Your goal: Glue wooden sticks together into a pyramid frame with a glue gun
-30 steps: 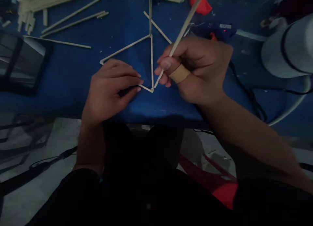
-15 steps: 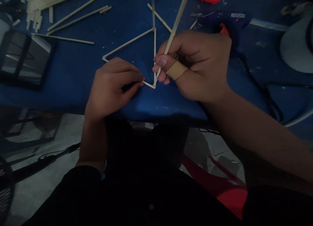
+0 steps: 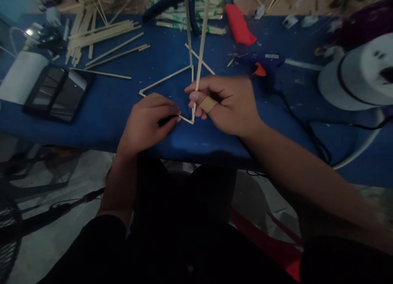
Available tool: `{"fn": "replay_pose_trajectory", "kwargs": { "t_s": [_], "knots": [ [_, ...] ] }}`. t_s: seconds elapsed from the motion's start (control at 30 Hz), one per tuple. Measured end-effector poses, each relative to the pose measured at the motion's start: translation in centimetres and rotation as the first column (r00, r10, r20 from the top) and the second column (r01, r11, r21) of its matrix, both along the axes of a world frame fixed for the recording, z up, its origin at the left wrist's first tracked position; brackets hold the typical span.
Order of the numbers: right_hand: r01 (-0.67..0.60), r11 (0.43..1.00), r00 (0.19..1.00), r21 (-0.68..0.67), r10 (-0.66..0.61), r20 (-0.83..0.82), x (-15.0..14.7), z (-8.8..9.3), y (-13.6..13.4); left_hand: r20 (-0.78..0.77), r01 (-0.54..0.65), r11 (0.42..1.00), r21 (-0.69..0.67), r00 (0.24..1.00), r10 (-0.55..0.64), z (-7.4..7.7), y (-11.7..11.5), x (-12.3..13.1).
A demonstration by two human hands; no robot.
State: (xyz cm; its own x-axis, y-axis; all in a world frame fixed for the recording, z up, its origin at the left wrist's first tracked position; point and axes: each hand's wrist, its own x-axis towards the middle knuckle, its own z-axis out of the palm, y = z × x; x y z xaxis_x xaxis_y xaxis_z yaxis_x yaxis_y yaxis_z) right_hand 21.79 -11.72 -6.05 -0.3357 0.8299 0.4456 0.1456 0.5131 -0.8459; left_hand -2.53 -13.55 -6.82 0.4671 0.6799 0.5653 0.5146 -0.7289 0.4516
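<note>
A frame of thin wooden sticks [image 3: 166, 78] lies on the blue table, joined at its corners. One more stick rises from its far corner. My left hand [image 3: 151, 121] pinches the frame's near side, just left of the near corner. In my right hand [image 3: 225, 105] a long wooden stick [image 3: 202, 46] is held between thumb and fingers, its lower end at that near corner and its upper end pointing up and away. A tan band wraps the right thumb. Behind the right hand, a loose stick [image 3: 201, 59] is partly hidden.
A blue glue gun [image 3: 260, 59] and a red packet [image 3: 240, 25] lie beyond my right hand. At right stands a white cylindrical container [image 3: 344, 77] near black cables [image 3: 302, 122]. Piled sticks [image 3: 101, 34] and a dark flat device [image 3: 57, 93] are at left.
The view has tilted up, showing more of the table's far side. The right-hand stick stands more upright, and the right hand has shifted slightly left. Both grips stay the same.
</note>
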Motion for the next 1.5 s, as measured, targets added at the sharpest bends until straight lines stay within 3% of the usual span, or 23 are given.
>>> {"fn": "replay_pose_trajectory", "kwargs": {
  "t_s": [0.17, 0.27, 0.43, 0.57, 0.9, 1.23, 1.5],
  "knots": [
    [0.012, 1.0, 0.998, 0.002, -0.012, 0.069, -0.1, 0.1, 0.7, 0.336, -0.186, 0.982, 0.009, 0.926, 0.173, 0.8, 1.4, -0.7],
    [0.018, 1.0, 0.993, 0.004, -0.019, 0.116, -0.2, 0.3, 1.0, 0.431, -0.281, 0.96, 0.012, 0.867, 0.249, 2.1, 3.7, -1.0],
    [0.018, 1.0, 0.993, 0.024, -0.021, 0.114, -0.4, 0.3, 1.2, 0.476, -0.194, 0.965, 0.174, 0.875, 0.09, 5.0, 8.2, -0.1],
    [-0.005, 1.0, 0.994, 0.014, 0.004, 0.109, -0.4, 0.2, 1.3, 0.368, -0.125, 0.968, 0.218, 0.929, 0.037, 6.1, 10.2, 0.8],
    [-0.025, 1.0, 0.995, -0.013, 0.026, 0.094, -0.4, 0.2, 1.4, 0.278, -0.091, 0.984, 0.152, 0.96, 0.046, 4.7, 9.0, 1.1],
    [-0.037, 0.998, 0.996, 0.041, 0.034, 0.077, -0.5, 0.4, 1.3, 0.255, -0.177, 0.963, 0.202, 0.959, 0.123, 5.0, 7.5, 1.5],
    [-0.048, 0.997, 0.997, 0.06, 0.044, 0.065, -0.4, 0.3, 1.3, 0.235, -0.151, 0.959, 0.238, 0.967, 0.094, 5.0, 7.3, 1.9]
  ]
}}
